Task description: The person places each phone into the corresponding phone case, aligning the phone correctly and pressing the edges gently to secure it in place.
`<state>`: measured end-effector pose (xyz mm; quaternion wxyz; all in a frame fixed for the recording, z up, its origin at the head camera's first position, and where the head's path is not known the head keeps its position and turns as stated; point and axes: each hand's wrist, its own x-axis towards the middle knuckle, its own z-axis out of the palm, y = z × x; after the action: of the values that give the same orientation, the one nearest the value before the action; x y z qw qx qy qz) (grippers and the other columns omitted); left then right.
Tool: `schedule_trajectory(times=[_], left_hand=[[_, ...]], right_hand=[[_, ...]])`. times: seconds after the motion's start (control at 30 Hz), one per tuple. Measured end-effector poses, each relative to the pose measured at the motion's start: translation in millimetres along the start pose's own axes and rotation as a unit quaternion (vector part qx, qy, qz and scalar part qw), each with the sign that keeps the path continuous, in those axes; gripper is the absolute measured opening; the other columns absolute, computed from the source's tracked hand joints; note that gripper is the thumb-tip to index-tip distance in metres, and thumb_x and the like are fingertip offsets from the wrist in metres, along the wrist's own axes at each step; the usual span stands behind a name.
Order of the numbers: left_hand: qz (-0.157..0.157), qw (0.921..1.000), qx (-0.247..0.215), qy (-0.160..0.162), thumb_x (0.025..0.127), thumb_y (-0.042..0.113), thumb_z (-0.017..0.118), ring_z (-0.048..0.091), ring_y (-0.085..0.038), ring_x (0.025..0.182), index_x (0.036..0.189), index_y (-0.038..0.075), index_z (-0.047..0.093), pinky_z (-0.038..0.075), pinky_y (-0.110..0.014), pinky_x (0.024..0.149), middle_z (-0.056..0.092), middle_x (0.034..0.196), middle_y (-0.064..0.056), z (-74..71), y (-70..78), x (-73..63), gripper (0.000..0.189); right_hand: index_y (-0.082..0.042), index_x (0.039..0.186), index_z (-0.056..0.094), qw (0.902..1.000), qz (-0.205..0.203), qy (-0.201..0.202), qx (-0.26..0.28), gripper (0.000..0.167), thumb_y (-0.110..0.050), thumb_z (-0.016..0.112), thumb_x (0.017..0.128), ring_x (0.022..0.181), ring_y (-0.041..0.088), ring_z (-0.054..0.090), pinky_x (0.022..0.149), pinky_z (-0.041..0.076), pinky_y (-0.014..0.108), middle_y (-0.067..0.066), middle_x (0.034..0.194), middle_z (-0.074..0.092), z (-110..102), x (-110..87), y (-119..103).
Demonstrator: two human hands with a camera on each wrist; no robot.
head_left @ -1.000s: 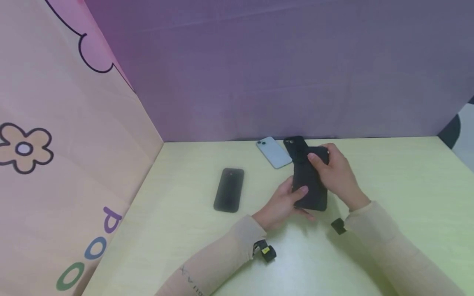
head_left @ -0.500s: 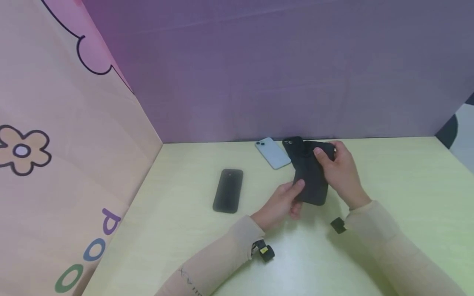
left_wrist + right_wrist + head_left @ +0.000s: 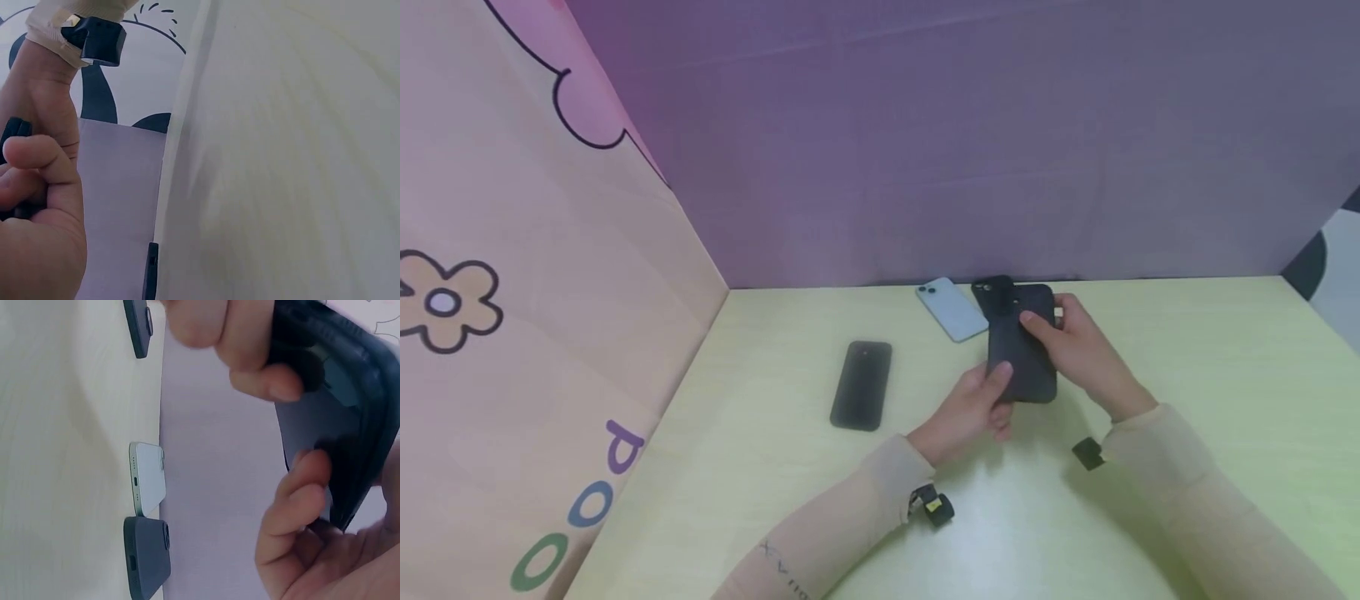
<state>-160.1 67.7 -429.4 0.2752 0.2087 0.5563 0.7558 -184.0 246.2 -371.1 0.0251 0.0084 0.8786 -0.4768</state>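
A black phone (image 3: 1026,358) is held between both hands above the table, its dark back with a camera area toward the head view. My left hand (image 3: 962,412) grips its lower left corner, thumb on the back and fingers beneath. With the thumb across the upper part and fingers behind, my right hand (image 3: 1086,350) holds the right edge. In the right wrist view, fingertips press the underside of the phone (image 3: 372,375), where a glossy, reflecting face shows. In the left wrist view the left hand (image 3: 47,187) has curled fingers, and only bits of the phone show.
A light blue phone (image 3: 953,310) lies near the table's back edge. Beside it a black phone (image 3: 988,293) is partly hidden by the held one. Another dark phone (image 3: 861,386) lies to the left. A purple cloth wall (image 3: 925,150) stands behind the table (image 3: 760,500).
The held phone has tilted and turned to stand more upright, and its lower end has risen a little. Right fingers have shifted along its edge; the left hand keeps its corner grip.
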Motion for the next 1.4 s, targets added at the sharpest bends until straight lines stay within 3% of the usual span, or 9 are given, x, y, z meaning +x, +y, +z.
schedule_trajectory(times=[0.27, 0.47, 0.73, 0.93, 1.2, 1.4], left_hand=[[0.001, 0.9990, 0.036, 0.026, 0.100, 0.043, 0.038, 0.031, -0.012, 0.045, 0.132, 0.012, 0.048, 0.046, -0.026, 0.046, 0.032, 0.054, 0.002, -4.2, 1.1, 0.3, 0.045], [0.010, 0.9993, 0.034, 0.011, 0.101, 0.040, 0.037, 0.028, -0.013, 0.041, 0.131, 0.008, 0.048, 0.049, -0.027, 0.048, 0.032, 0.052, 0.002, -4.8, 0.0, 0.4, 0.045], [0.002, 0.9999, 0.016, 0.001, 0.102, 0.037, 0.037, 0.026, -0.012, 0.039, 0.132, 0.008, 0.047, 0.051, -0.027, 0.049, 0.031, 0.052, 0.003, -5.3, -0.9, 0.4, 0.043], [-0.002, 0.9999, 0.011, 0.005, 0.103, 0.032, 0.036, 0.025, -0.012, 0.039, 0.130, 0.004, 0.046, 0.050, -0.026, 0.048, 0.030, 0.051, 0.002, -3.9, -0.2, 1.1, 0.040], [0.000, 1.0000, -0.001, -0.001, 0.101, 0.037, 0.038, 0.026, -0.011, 0.040, 0.131, 0.008, 0.047, 0.051, -0.028, 0.049, 0.030, 0.052, 0.003, -2.4, -1.1, 1.9, 0.043], [0.020, 0.9995, -0.008, -0.024, 0.101, 0.043, 0.035, 0.025, -0.011, 0.039, 0.134, 0.007, 0.043, 0.052, -0.029, 0.051, 0.029, 0.051, 0.005, 0.0, 5.1, -0.3, 0.050]], right_hand=[[0.002, 0.128, 0.039, 0.9982, 0.000, -0.054, -0.025, 0.070, -0.058, 0.041, 0.094, 0.095, 0.028, 0.055, 0.077, 0.045, 0.030, 0.020, 0.109, 0.058, 3.1, -1.7, -0.1], [0.001, 0.127, 0.041, 0.9980, -0.011, -0.058, -0.024, 0.068, -0.058, 0.042, 0.093, 0.102, 0.029, 0.054, 0.082, 0.043, 0.032, 0.020, 0.113, 0.058, 1.8, -0.7, 0.7], [0.002, 0.125, 0.039, 0.9976, -0.016, -0.067, 0.011, 0.062, -0.051, 0.046, 0.095, 0.076, 0.018, 0.062, 0.065, 0.053, 0.030, 0.022, 0.106, 0.059, 2.2, -1.6, 0.6], [0.002, 0.125, 0.038, 0.9970, -0.014, -0.071, 0.027, 0.061, -0.050, 0.046, 0.095, 0.073, 0.018, 0.062, 0.061, 0.054, 0.032, 0.023, 0.105, 0.058, 1.6, -2.0, 1.9], [0.004, 0.127, 0.035, 0.9953, -0.036, -0.077, 0.045, 0.059, -0.045, 0.046, 0.097, 0.079, 0.016, 0.063, 0.066, 0.055, 0.030, 0.025, 0.111, 0.056, -2.5, -4.7, -1.8], [0.003, 0.128, 0.037, 0.9956, -0.022, -0.070, 0.059, 0.060, -0.046, 0.045, 0.097, 0.075, 0.012, 0.065, 0.065, 0.055, 0.030, 0.024, 0.109, 0.058, -3.8, -6.7, -6.2]])
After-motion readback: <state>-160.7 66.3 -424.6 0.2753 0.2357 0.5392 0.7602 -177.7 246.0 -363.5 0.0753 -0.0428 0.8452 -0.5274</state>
